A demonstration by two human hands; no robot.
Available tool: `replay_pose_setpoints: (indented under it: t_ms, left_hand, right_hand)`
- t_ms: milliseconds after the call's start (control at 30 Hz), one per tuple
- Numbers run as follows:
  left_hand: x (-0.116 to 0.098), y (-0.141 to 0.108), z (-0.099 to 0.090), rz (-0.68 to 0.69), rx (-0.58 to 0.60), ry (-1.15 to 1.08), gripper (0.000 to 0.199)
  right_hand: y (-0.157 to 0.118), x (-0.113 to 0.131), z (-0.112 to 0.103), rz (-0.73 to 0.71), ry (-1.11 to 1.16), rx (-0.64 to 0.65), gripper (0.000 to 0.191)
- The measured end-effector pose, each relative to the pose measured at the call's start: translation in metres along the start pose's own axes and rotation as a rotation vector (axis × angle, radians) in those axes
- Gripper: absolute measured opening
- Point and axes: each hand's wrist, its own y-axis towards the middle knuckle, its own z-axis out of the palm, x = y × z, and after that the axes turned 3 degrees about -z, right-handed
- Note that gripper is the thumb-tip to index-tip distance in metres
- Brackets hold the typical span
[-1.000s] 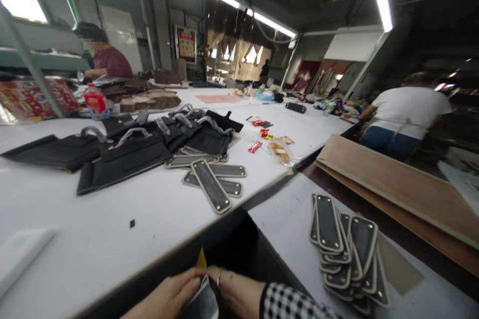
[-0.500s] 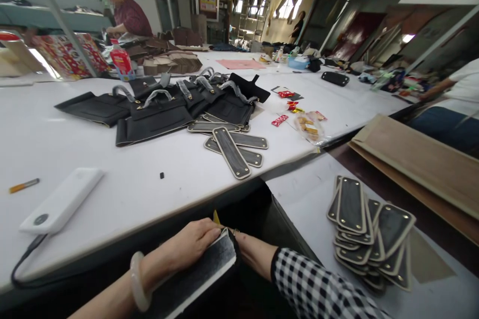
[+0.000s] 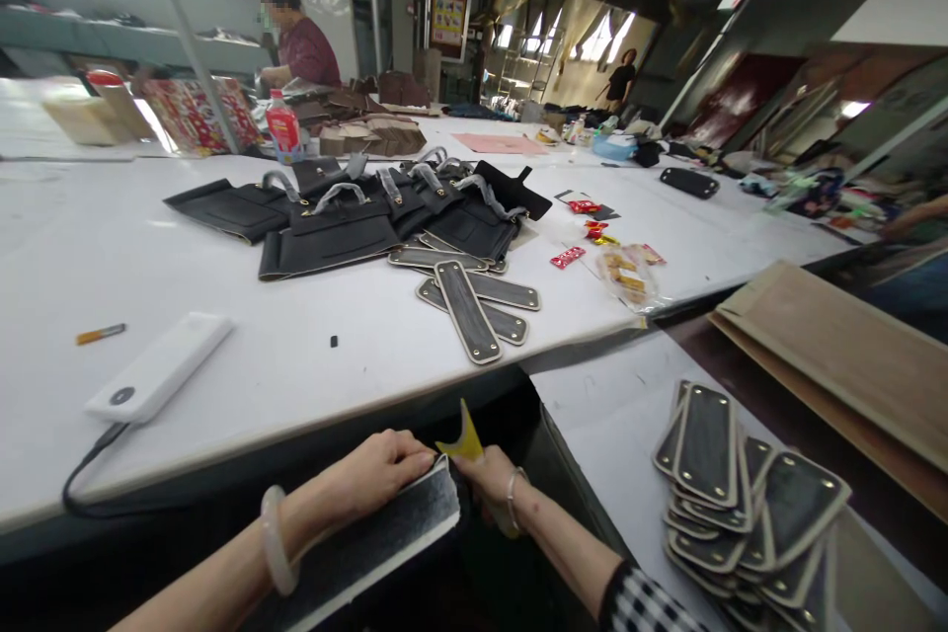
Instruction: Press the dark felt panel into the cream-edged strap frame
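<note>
Left hand (image 3: 374, 474): palm down, fingers closed onto the top edge of the panel (image 3: 377, 543), pressing it below the table edge
Right hand (image 3: 485, 479): closed on the yellow tool (image 3: 463, 439), whose tip stands up just beside the panel's end
Panel: dark, flat, light edge; lies low in front of the table (image 3: 222, 395), slanting down to the left under the left forearm
Bracelets: pale bangle (image 3: 273, 538) on the left wrist, thin ring (image 3: 510, 484) on the right wrist
Table top: loose strips (image 3: 468, 308) with pale rims, black bags (image 3: 333, 232) behind them, power bank (image 3: 159, 367) with cable, orange pen (image 3: 100, 333), snack packets (image 3: 622, 272)
Lower bench: stack (image 3: 741, 504) of rimmed strips, right of the hands
Background: a person (image 3: 296, 35) at the far table end
</note>
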Motion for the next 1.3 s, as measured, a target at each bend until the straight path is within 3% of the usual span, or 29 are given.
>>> replay_pose_setpoints:
  t_ms: [133, 267, 333, 433, 533, 600, 933, 1300]
  left_hand:
    - [0.000, -0.001, 0.000, -0.061, -0.055, -0.004, 0.043]
    - [0.005, 0.001, 0.003, -0.107, -0.098, -0.067, 0.067]
    - [0.008, 0.001, 0.004, -0.096, -0.094, -0.092, 0.074]
    - [0.012, 0.002, 0.005, -0.085, -0.083, -0.113, 0.075]
    - [0.016, 0.003, 0.005, -0.068, -0.085, -0.126, 0.074]
    - [0.016, 0.004, 0.005, -0.059, -0.088, -0.128, 0.074]
    - [0.008, 0.002, -0.001, 0.068, -0.058, -0.094, 0.048]
    - [0.003, -0.001, 0.002, 0.103, -0.051, -0.101, 0.036]
  right_hand:
    - [-0.032, 0.000, -0.048, 0.065, -0.046, 0.226, 0.053]
    - [-0.052, 0.024, -0.062, 0.027, -0.207, 0.401, 0.057]
    - [-0.051, 0.039, -0.058, -0.046, -0.351, 0.335, 0.050]
    - [-0.044, 0.060, -0.051, -0.224, -0.622, 0.095, 0.038]
    - [-0.041, 0.075, -0.046, -0.338, -0.863, -0.109, 0.046]
    - [-0.040, 0.082, -0.043, -0.386, -0.983, -0.168, 0.054]
    - [-0.027, 0.092, -0.035, -0.576, -1.249, -0.196, 0.057]
    - [-0.029, 0.096, -0.034, -0.616, -1.312, -0.159, 0.055]
